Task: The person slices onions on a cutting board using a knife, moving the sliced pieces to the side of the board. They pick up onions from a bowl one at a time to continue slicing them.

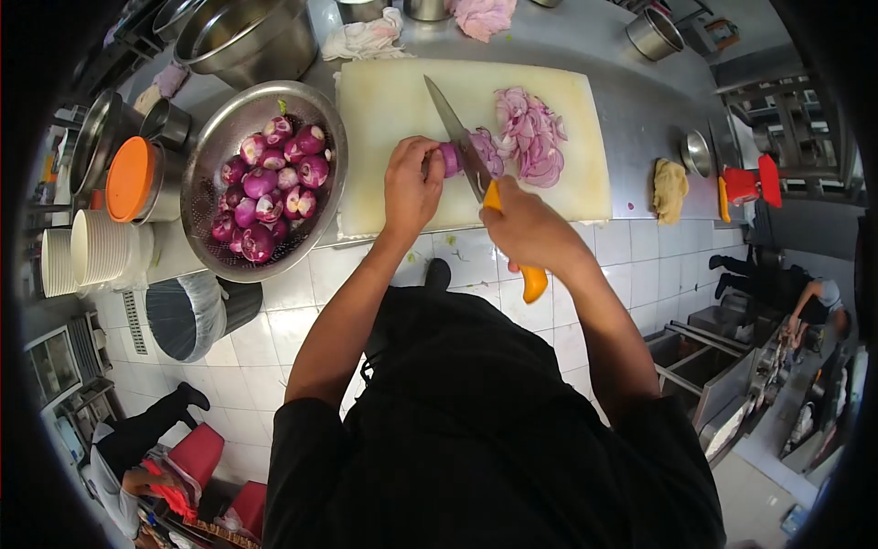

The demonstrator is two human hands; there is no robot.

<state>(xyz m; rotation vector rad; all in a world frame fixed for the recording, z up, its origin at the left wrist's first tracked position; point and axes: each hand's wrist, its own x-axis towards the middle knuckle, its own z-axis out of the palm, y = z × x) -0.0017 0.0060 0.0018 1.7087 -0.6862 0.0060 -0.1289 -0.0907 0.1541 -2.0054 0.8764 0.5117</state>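
My left hand (411,183) presses a peeled red onion half (449,158) onto a pale cutting board (384,110). My right hand (526,224) grips a knife with an orange handle (532,282); its blade (455,128) rests against the onion's cut side. A heap of sliced red onion (529,137) lies on the board to the right of the blade.
A steel colander (206,174) with several peeled red onions (270,183) stands left of the board. Steel bowls (242,37), an orange-lidded pot (133,178), stacked white cups (96,247) and cloths (366,38) surround it. A bin (187,316) is below. Other people work at the lower left and right.
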